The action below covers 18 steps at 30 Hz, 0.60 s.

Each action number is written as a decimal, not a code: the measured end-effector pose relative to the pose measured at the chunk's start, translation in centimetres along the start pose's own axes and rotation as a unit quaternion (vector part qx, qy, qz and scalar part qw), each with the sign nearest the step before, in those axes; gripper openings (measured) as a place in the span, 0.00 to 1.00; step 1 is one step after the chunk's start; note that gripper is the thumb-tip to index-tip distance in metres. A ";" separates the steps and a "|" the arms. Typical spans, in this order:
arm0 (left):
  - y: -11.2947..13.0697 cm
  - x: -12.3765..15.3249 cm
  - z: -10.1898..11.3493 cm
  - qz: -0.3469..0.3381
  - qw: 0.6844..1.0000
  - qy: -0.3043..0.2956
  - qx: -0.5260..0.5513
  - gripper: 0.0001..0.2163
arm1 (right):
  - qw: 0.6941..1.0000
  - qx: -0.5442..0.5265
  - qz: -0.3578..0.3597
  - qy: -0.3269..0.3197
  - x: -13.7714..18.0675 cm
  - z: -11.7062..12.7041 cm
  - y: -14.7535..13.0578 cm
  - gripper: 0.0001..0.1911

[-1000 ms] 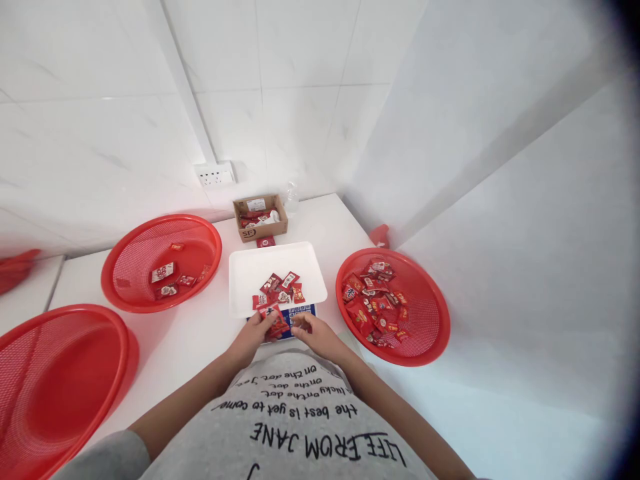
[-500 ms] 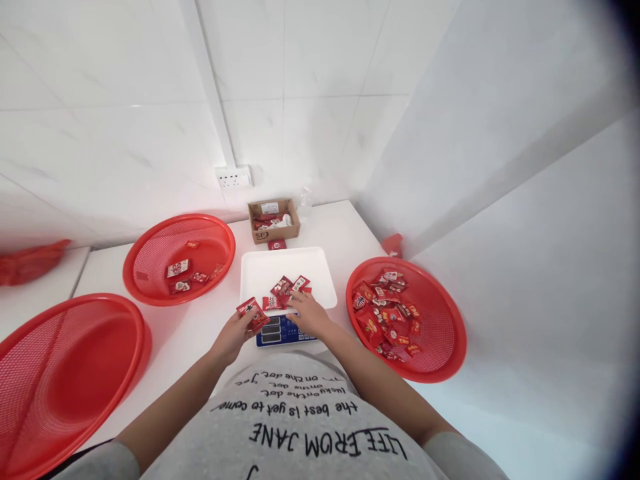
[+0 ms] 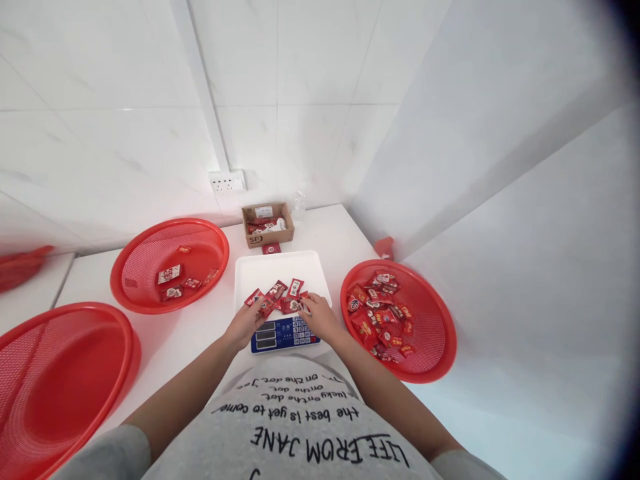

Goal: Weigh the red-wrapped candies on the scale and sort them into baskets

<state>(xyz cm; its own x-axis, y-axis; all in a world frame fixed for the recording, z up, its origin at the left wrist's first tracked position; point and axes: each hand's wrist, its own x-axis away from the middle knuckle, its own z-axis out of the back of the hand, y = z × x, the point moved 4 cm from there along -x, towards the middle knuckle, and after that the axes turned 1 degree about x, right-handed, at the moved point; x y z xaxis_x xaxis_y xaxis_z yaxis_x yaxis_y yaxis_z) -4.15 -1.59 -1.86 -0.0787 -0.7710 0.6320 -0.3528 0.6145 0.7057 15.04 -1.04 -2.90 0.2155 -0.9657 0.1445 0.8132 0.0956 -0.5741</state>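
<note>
Both hands are at the front edge of a white weighing tray [image 3: 255,270] on a digital scale [image 3: 285,333] with a blue panel. My left hand [image 3: 244,325] is closed on red snack packets [image 3: 253,297], over the tray's front left. At the front right, my right hand [image 3: 319,317] has its fingers curled on a red packet [image 3: 290,305] lying on the tray. A packet with a white label [image 3: 295,287] and a darker red packet [image 3: 276,291] lie just behind. The fingers hide part of the pile.
A red basket [image 3: 445,333] with many packets stands on the right. On the left are a red basket [image 3: 120,267] with several packets and another red basket [image 3: 127,347] nearer me. A small cardboard box [image 3: 273,237] sits behind the scale, against the wall side.
My left hand has moved right and forward, bringing its packets from the tray's front left corner over the tray, beside the others. My right hand has drawn slightly back, and its fingers have curled more.
</note>
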 end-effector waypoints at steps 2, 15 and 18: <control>0.0 -0.2 -0.4 0.004 1.000 -0.007 -0.014 0.16 | 1.000 0.000 0.002 -0.001 0.0 -0.2 0.1 0.17; -0.1 1.8 1.5 -0.002 0.998 0.007 -0.067 0.22 | 0.997 -0.074 -0.001 0.036 -0.4 0.0 -0.4 0.17; -0.9 2.8 0.6 0.003 0.992 -0.051 -0.114 0.23 | 0.983 -0.182 0.016 0.004 0.5 0.0 -2.1 0.19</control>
<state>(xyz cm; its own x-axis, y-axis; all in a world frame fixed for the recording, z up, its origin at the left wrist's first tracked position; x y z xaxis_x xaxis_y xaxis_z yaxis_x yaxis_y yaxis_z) -4.59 -4.39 -0.86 -0.1786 -0.7729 0.6089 -0.1325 0.6321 0.7635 13.48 -1.72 -1.60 0.2324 -0.9658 0.1153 0.5578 0.0352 -0.8293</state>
